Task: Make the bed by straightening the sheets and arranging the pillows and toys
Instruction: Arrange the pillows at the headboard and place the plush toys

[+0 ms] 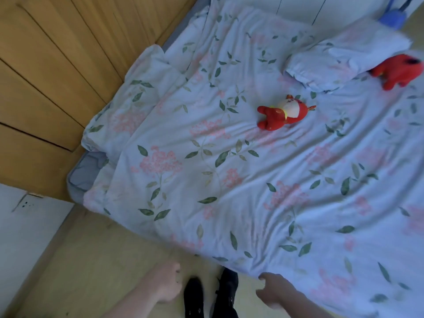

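Observation:
A pale floral sheet [229, 180] covers the bed, wrinkled and bunched along its left side. One small red plush toy [283, 113] lies near the bed's middle. A second red plush toy [399, 70] lies at the right edge, beside a floral pillow [339, 60]. My left hand [164, 283] hangs over the floor in front of the bed, fingers loosely curled, holding nothing. My right hand [275, 290] is at the sheet's near edge with fingers relaxed; I cannot tell whether it touches the fabric.
A wooden panelled wall [57, 76] runs along the bed's left side. The grey mattress corner [85, 173] shows there. My black shoes [211, 294] stand on the beige floor [91, 260]. A blue object [392, 18] sits at the top right.

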Available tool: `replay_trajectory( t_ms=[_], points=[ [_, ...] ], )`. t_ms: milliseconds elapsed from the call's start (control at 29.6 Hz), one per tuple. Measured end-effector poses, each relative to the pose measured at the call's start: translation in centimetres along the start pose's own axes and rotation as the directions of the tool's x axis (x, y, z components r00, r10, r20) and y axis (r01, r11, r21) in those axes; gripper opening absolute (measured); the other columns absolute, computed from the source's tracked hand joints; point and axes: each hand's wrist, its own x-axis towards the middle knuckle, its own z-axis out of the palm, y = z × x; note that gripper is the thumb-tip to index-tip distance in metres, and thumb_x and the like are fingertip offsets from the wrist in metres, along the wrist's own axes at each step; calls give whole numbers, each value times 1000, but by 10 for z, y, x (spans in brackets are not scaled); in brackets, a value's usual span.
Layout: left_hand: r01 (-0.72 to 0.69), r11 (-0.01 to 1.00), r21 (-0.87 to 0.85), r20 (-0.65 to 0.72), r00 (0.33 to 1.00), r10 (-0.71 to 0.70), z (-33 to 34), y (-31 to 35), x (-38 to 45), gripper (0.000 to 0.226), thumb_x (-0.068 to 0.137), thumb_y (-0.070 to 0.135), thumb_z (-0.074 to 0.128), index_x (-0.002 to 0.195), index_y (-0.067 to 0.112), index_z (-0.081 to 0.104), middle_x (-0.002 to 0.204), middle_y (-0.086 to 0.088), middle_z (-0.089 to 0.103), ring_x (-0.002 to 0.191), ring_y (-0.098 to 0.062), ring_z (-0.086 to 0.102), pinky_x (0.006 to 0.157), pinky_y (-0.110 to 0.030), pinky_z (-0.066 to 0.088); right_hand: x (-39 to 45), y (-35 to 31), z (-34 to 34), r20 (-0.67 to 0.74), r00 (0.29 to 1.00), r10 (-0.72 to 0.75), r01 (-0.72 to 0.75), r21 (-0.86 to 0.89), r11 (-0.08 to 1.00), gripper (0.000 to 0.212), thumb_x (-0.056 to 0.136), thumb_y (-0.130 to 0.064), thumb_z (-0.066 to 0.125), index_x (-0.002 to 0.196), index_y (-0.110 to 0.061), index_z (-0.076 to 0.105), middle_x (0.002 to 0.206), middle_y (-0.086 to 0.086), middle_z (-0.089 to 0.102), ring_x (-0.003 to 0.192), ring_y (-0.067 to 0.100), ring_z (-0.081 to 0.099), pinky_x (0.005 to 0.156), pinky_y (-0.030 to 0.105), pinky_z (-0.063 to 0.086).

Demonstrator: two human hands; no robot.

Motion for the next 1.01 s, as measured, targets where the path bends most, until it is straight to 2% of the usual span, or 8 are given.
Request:
replay_trajectory(
  t_ms=[203, 372, 439, 473, 608, 709, 811, 1013],
  points=[
    [-25, 999, -23, -93, 995, 23, -40, 35, -105, 54, 93, 39, 55, 145, 25, 50, 151, 4, 46, 134, -16, 49, 108, -29, 41, -131, 29, -8, -141, 984, -107, 114, 46, 992, 58, 98, -44, 51, 152, -30, 35, 150, -4, 49, 128, 16, 54, 101, 29, 45],
    [-132, 991, 2, -142, 981, 131, -46, 103, -149, 36, 96, 27, 55, 132, 27, 58, 141, 1, 52, 136, -21, 47, 116, -36, 33, -193, 70, -1, -273, 958, -83, 162, 282, 946, 57, 98, -42, 54, 151, -30, 37, 147, -5, 50, 112, 12, 60, 86, 24, 48],
    [-156, 987, 24, -160, 974, 158, -37, 137, -162, 13, 96, 26, 54, 106, 32, 60, 120, 0, 55, 128, -24, 55, 99, -30, 40, -211, 98, 6, -333, 942, -48, 191, 410, 892, 56, 97, -41, 57, 149, -29, 40, 145, -5, 51, 99, 10, 59, 82, 23, 48],
    [-165, 986, 8, -160, 973, 164, -28, 159, -168, 12, 96, 26, 54, 106, 30, 60, 121, 0, 55, 127, -24, 56, 92, -28, 41, -221, 118, 12, -362, 931, -36, 207, 444, 872, 56, 97, -41, 58, 149, -29, 41, 145, -5, 51, 98, 10, 57, 83, 24, 48],
    [-249, 968, 40, -159, 954, 253, 12, 234, -174, 49, 98, 32, 54, 145, 22, 48, 158, 1, 34, 138, -19, 45, 107, -30, 39, -248, 188, 37, -406, 914, -13, 228, 486, 844, 57, 97, -38, 58, 150, -30, 39, 149, -5, 48, 112, 15, 59, 85, 26, 47],
    [-355, 933, 53, -146, 922, 359, 90, 352, -217, 47, 99, 31, 54, 144, 21, 47, 157, 1, 32, 137, -19, 45, 107, -30, 40, -287, 315, 69, -410, 911, 51, 173, 490, 854, 59, 96, -38, 58, 151, -31, 36, 152, -4, 45, 120, 17, 57, 90, 28, 48],
    [-397, 916, 46, -113, 909, 400, 134, 414, -236, 46, 98, 28, 55, 142, 19, 50, 157, 0, 33, 139, -20, 43, 106, -29, 38, -295, 387, 76, -430, 900, 74, 149, 461, 875, 62, 96, -39, 57, 153, -28, 34, 153, -1, 43, 123, 19, 56, 96, 32, 48],
    [-355, 935, 24, -133, 926, 355, 157, 480, -247, 45, 96, 22, 56, 140, 17, 53, 157, -3, 34, 140, -24, 44, 105, -29, 40, -308, 463, 44, -483, 874, 61, 184, 444, 877, 60, 97, -39, 57, 151, -25, 37, 151, 1, 46, 132, 20, 51, 103, 34, 45]
  ],
)
